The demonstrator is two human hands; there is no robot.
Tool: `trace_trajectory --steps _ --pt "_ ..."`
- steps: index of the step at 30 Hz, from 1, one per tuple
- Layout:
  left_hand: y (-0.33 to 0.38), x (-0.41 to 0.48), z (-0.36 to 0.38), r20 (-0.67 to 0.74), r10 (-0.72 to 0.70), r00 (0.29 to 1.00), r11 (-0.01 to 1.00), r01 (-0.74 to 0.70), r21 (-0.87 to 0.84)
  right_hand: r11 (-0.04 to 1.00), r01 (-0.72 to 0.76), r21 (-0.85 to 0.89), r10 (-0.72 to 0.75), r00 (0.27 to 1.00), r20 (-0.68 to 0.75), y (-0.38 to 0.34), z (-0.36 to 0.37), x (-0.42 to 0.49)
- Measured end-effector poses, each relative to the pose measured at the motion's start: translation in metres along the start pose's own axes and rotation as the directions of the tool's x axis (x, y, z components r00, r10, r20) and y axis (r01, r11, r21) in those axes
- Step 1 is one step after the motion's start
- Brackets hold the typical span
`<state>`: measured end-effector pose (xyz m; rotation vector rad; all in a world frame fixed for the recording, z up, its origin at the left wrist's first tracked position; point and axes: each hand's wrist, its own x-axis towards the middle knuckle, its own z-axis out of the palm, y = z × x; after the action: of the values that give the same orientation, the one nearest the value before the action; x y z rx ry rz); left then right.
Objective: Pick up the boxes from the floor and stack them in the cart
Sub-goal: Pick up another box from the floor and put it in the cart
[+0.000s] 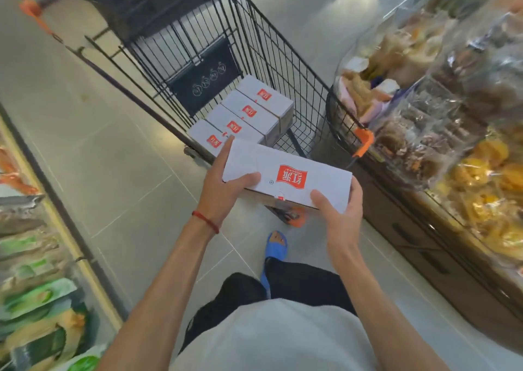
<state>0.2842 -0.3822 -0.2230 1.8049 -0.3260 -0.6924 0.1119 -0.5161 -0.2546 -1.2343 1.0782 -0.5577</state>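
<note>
Box (287,172) is hovering above the floor at the near end of the cart (300,68), where four boxes (249,110) are lying side by side; left grip (223,184) and right grip (339,215) are clamping its two ends

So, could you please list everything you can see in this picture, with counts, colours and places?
held box: one, white with a red logo, in front of the cart, between both grips
boxes in cart: four, white with red logos, side by side on the cart's bottom
cart: one, black wire with orange corner pieces, ahead on the floor
floor: grey tiles, underfoot
snack bags: many, clear with brown and yellow contents, shelf on the right
packets: several, mostly green, shelf on the left
slipper: one, blue, on the foot below the held box
bracelet: one, red, left wrist
left grip: holds the held box's left end
right grip: holds its right end
</note>
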Motion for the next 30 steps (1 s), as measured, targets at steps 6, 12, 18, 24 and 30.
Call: trace_trajectory --steps 6,12,18,24,30 --pt "0.004 0.075 0.008 0.118 -0.097 0.988 0.994 0.09 0.061 0.997 -0.07 -0.033 0.068 0.995 -0.067 0.0 0.017 0.055" --pt "-0.011 0.153 0.006 0.355 -0.214 0.91 0.96 0.128 0.25 0.978 -0.207 -0.027 0.199 0.964 -0.176 0.018 0.047 0.086" --pt "-0.047 0.221 -0.006 0.476 -0.356 0.804 0.901 0.161 0.402 0.939 -0.34 -0.046 0.311 0.9 -0.305 0.049 0.093 0.1" --pt "-0.088 0.255 0.0 0.484 -0.475 0.735 0.801 0.133 0.584 0.897 -0.439 -0.043 0.39 0.835 -0.388 0.084 0.11 0.11" --pt "-0.119 0.262 0.005 0.416 -0.529 0.739 0.711 0.119 0.693 0.857 -0.501 -0.122 0.447 0.84 -0.307 0.123 0.111 0.113"
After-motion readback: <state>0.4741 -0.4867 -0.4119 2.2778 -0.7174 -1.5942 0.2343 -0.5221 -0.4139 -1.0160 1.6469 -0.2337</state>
